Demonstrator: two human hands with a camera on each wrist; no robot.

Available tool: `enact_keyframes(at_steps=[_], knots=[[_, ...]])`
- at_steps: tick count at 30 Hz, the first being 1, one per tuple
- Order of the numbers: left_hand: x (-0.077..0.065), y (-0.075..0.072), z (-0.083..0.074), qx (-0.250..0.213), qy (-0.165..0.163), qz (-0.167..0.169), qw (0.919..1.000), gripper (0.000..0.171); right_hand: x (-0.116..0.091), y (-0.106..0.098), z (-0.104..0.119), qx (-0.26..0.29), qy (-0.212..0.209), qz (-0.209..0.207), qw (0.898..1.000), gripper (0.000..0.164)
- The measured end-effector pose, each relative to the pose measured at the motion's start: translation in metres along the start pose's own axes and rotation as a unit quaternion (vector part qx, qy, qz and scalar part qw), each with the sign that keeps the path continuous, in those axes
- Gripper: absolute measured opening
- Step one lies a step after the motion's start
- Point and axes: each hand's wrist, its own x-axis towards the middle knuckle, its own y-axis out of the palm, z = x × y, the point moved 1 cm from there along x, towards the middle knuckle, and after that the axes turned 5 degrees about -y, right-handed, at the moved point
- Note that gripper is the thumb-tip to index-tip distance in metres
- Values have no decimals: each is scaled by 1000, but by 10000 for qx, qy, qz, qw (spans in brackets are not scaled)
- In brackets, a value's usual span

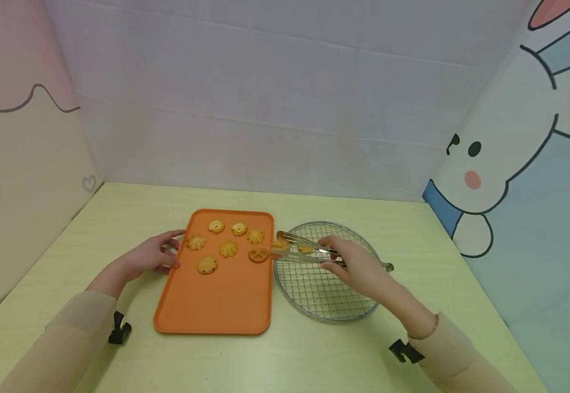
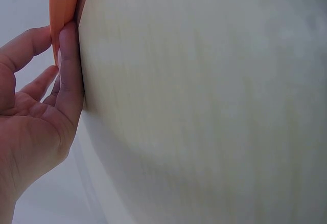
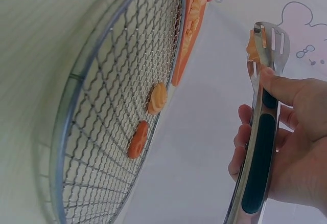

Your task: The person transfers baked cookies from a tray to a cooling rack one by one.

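My left hand [image 1: 159, 251] is at the left side of an orange tray [image 1: 221, 305], pinching its edge between thumb and fingers, some of them under the rim in the left wrist view. My right hand [image 1: 358, 267] grips metal tongs [image 3: 258, 162] with dark green handle inlays. Between the tong ends is a golden cookie [image 3: 252, 47], held above where the tray meets a round wire rack [image 1: 324, 295]. Several cookies [image 1: 228, 249] of different shapes lie on the tray's far half. Two cookies, one pale ridged [image 3: 157, 98] and one browner [image 3: 138, 139], lie on the rack.
The tray and rack stand side by side on a pale wooden table [image 1: 216, 360]. A plain cloth wall [image 1: 265, 109] rises behind, with printed panels at both sides, one showing a rabbit [image 1: 486, 153]. Black clips [image 1: 120, 328] hang at both sleeves.
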Motion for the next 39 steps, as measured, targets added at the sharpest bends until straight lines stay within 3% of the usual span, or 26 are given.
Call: enact_keyframes(at_steps=[15, 25, 39], knots=[[2, -1, 3, 9, -2, -57, 10000, 85, -7, 18, -30, -95, 215, 165, 9996, 44], [1, 0, 2, -45, 65, -8, 10000, 86, -4, 26, -40, -462, 148, 332, 9983, 41], [0, 0, -1, -42, 21, 9, 10000, 85, 3, 35, -48, -406, 276, 651, 9967, 38]])
